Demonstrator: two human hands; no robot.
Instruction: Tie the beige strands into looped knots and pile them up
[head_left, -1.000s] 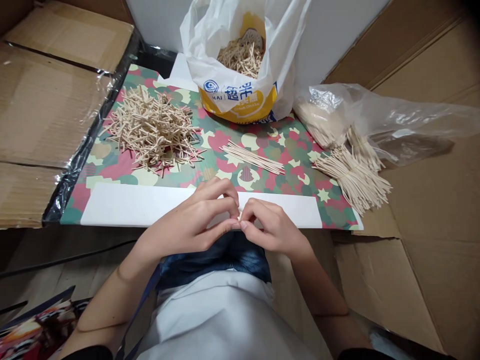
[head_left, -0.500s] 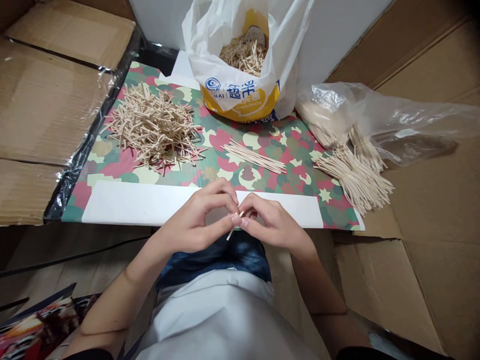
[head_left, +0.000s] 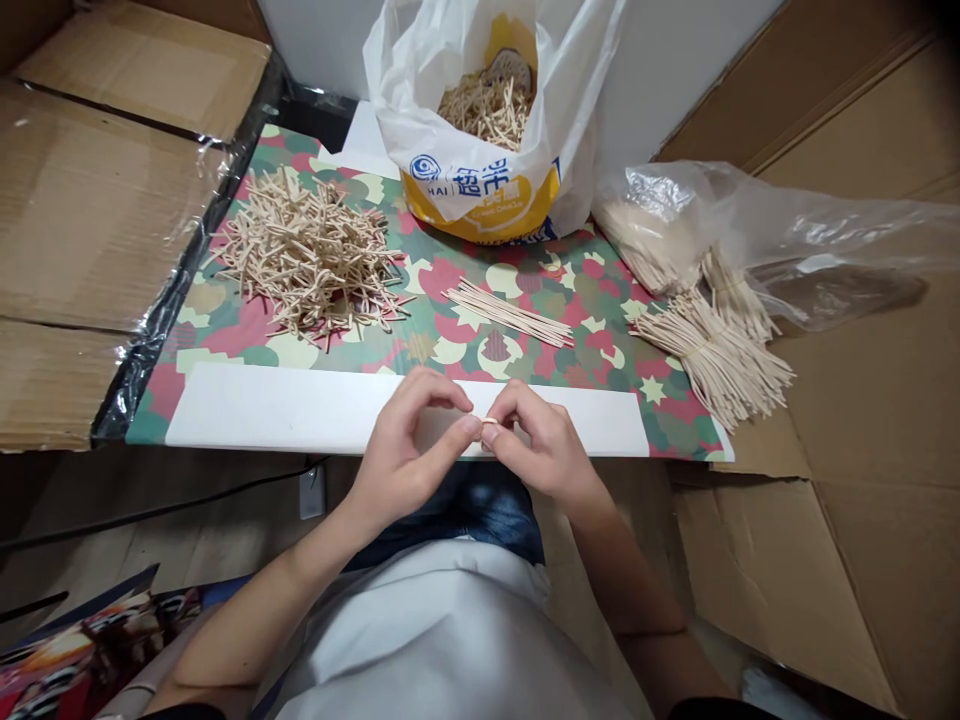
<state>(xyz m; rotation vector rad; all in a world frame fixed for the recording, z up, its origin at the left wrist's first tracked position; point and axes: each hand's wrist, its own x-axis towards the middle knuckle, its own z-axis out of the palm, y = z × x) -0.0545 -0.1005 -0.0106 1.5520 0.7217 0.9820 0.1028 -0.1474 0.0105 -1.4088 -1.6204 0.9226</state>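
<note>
Over the table's front edge my two hands meet at their fingertips. My right hand [head_left: 544, 445] is closed, its thumb and index finger pinching a thin pale stick [head_left: 490, 420] that looks bent. My left hand [head_left: 412, 445] is curled, with its thumb tip pressed against the same stick; its other fingers arch above. Most of the stick is hidden by the fingertips. Just beyond the hands lies a small row of straight pale sticks [head_left: 511, 313]. To the left rises a heap of short, bent stick pieces [head_left: 304, 255].
A white plastic bag [head_left: 487, 195] holding more stick pieces stands at the back. Bundles of long sticks [head_left: 712, 350] lie at the right beside a clear plastic bag [head_left: 750, 220]. Patterned paper with a white strip [head_left: 277, 405] covers the table. Cardboard [head_left: 97, 200] flanks both sides.
The stick that poked out below my fingers now shows only as a short curved bit between the fingertips. My left wrist has dropped slightly and its fingers have shifted.
</note>
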